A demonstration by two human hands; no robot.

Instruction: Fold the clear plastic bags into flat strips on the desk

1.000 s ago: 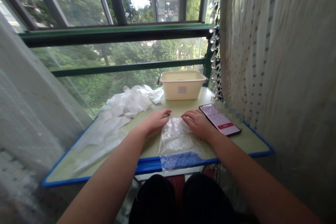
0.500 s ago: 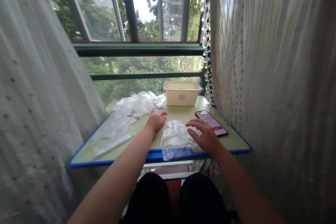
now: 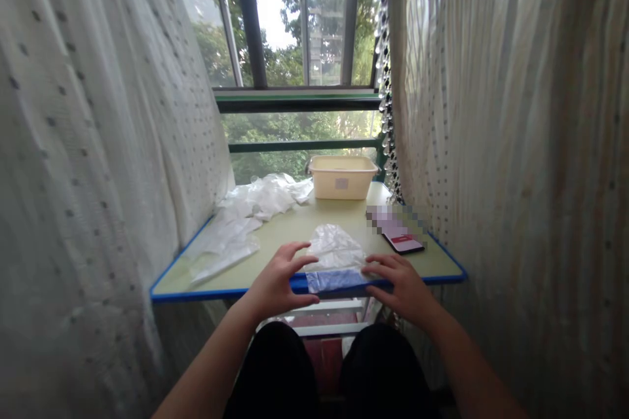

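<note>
A clear plastic bag lies flat on the pale green table, its near end draped over the blue front edge. My left hand sits at the bag's near left corner with fingers spread and curved. My right hand is at the near right corner, fingers spread, tips touching the bag's edge. Neither hand grips anything that I can see.
A cream plastic tub stands at the table's far edge by the window. A heap of clear plastic bags covers the left side. A phone lies at the right. Dotted curtains hang close on both sides.
Both hands have drawn back from the middle of the bag to its near corners at the table's front edge. The view has pulled back from the table.
</note>
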